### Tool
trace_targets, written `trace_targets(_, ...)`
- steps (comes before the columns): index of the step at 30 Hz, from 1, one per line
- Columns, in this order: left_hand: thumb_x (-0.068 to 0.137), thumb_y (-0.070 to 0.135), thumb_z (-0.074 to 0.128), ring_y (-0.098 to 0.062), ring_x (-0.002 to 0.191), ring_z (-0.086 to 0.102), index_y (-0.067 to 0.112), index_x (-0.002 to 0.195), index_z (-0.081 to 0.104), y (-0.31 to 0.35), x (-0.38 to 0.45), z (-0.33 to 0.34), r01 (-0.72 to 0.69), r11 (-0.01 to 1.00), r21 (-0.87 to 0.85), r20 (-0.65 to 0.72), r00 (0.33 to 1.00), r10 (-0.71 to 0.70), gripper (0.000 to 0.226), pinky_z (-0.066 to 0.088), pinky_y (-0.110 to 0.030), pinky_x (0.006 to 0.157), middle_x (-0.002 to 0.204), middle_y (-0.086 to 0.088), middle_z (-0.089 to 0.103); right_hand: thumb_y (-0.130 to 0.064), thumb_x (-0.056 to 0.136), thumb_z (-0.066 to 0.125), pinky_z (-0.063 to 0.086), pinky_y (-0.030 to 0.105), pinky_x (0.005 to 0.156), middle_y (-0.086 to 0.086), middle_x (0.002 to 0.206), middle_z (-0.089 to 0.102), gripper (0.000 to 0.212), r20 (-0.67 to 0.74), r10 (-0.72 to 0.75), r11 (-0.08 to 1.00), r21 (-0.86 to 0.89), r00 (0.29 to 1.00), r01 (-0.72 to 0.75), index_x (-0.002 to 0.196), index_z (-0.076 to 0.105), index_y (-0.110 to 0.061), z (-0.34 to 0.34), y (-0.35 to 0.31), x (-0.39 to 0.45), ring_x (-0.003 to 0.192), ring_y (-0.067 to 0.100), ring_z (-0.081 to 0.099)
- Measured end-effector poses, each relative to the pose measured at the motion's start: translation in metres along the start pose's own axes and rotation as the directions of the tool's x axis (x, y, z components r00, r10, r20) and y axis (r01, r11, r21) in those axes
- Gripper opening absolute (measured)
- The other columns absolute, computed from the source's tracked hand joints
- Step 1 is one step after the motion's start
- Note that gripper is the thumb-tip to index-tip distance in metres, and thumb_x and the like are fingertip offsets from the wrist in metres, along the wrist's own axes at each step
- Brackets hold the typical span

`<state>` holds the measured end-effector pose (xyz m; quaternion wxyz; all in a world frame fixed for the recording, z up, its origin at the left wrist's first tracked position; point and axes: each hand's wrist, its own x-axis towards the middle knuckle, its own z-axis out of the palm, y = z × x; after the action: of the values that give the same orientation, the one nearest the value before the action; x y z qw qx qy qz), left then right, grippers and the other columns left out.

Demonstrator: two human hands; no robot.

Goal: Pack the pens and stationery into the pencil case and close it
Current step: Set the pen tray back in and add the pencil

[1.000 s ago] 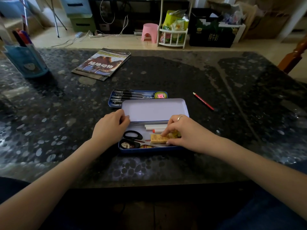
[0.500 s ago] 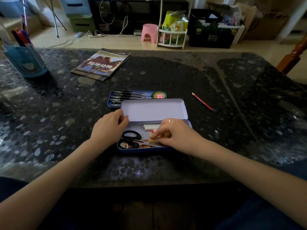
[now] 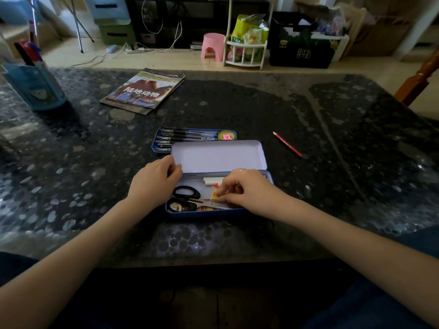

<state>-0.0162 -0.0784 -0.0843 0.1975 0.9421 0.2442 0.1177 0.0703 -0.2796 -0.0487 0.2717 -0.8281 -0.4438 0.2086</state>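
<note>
The right hand (image 3: 247, 189) covers the right half of the pencil case (image 3: 204, 213) interior; contents beneath it cannot be identified. The yellow eraser (image 3: 216, 197) is partly hidden under its fingertips. The open lid (image 3: 217, 156) conceals the near edge of the pen tray (image 3: 164, 135) behind the case. Print on the pens (image 3: 187, 136) is too small to read. The pen holder (image 3: 33, 86), far left of the case, is cut off by the frame edge.
</note>
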Motion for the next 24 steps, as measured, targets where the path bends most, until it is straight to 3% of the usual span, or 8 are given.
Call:
trace_targets(4, 0.096, 0.032, 0.043, -0.018, 0.056, 0.048, 0.018, 0.068, 0.04, 0.0, 0.001, -0.001, 0.012, 1.0, -0.011, 0.009, 1.0, -0.012, 0.031, 0.027, -0.028, 0.047, 0.065, -0.002, 0.05, -0.016, 0.09, 0.062, 0.044, 0.003, 0.069, -0.018, 0.088, 0.065, 0.017, -0.05, 0.029, 0.989, 0.146, 0.998, -0.022, 0.101, 0.074, -0.022, -0.011, 0.007, 0.003, 0.081, -0.008, 0.059)
trace_targets(8, 0.096, 0.033, 0.045, -0.018, 0.056, 0.049, 0.016, 0.075, 0.04, 0.0, 0.0, -0.002, 0.018, 0.999, -0.038, -0.001, 1.0, -0.018, 0.027, 0.027, -0.029, 0.047, 0.063, 0.0, 0.05, -0.009, 0.094, 0.053, 0.05, 0.012, 0.063, -0.007, 0.085, 0.068, 0.023, -0.239, 0.172, 0.959, 0.263, 0.956, -0.107, 0.099, 0.069, -0.025, -0.036, 0.023, 0.009, 0.075, -0.001, 0.063)
trace_targets(11, 0.096, 0.033, 0.044, -0.016, 0.056, 0.049, 0.018, 0.076, 0.039, 0.001, 0.001, -0.003, 0.007, 0.999, -0.035, 0.004, 1.0, -0.007, 0.026, 0.027, -0.028, 0.046, 0.064, 0.001, 0.051, -0.006, 0.094, 0.052, 0.054, 0.026, 0.076, -0.003, 0.093, 0.068, 0.024, -0.386, 0.256, 0.965, 0.151, 0.886, -0.213, 0.104, 0.067, -0.022, -0.053, 0.05, 0.015, 0.086, 0.008, 0.064)
trace_targets(15, 0.096, 0.032, 0.044, -0.019, 0.06, 0.054, 0.016, 0.083, 0.041, -0.002, 0.003, -0.004, -0.012, 0.997, -0.07, -0.008, 1.0, 0.011, 0.021, 0.038, -0.032, 0.049, 0.067, 0.002, 0.053, -0.007, 0.094, 0.053, 0.044, 0.029, 0.093, 0.003, 0.121, 0.062, 0.03, -0.566, 0.288, 0.92, -0.061, 0.773, -0.388, 0.121, 0.063, -0.015, -0.064, 0.086, 0.026, 0.109, 0.016, 0.058)
trace_targets(20, 0.094, 0.024, 0.047, -0.025, 0.072, 0.058, 0.016, 0.094, 0.041, -0.017, 0.018, -0.014, -0.021, 0.998, -0.054, -0.101, 0.995, 0.015, 0.011, 0.048, -0.04, 0.06, 0.083, -0.003, 0.059, -0.009, 0.093, 0.054, 0.046, 0.038, 0.097, 0.009, 0.124, 0.06, 0.033, -0.597, 0.31, 0.841, -0.192, 0.74, -0.507, 0.125, 0.061, -0.011, -0.066, 0.123, 0.046, 0.114, 0.025, 0.055)
trace_targets(24, 0.083, 0.016, 0.061, -0.029, 0.095, 0.053, 0.015, 0.099, 0.043, -0.04, 0.042, -0.024, -0.082, 0.996, 0.033, -0.118, 0.989, 0.085, 0.023, 0.044, -0.039, 0.073, 0.098, -0.009, 0.057, -0.011, 0.094, 0.052, 0.049, 0.043, 0.093, 0.009, 0.117, 0.064, 0.029, -0.623, 0.292, 0.806, -0.248, 0.726, -0.538, 0.12, 0.065, -0.013, -0.067, 0.13, 0.052, 0.111, 0.029, 0.055)
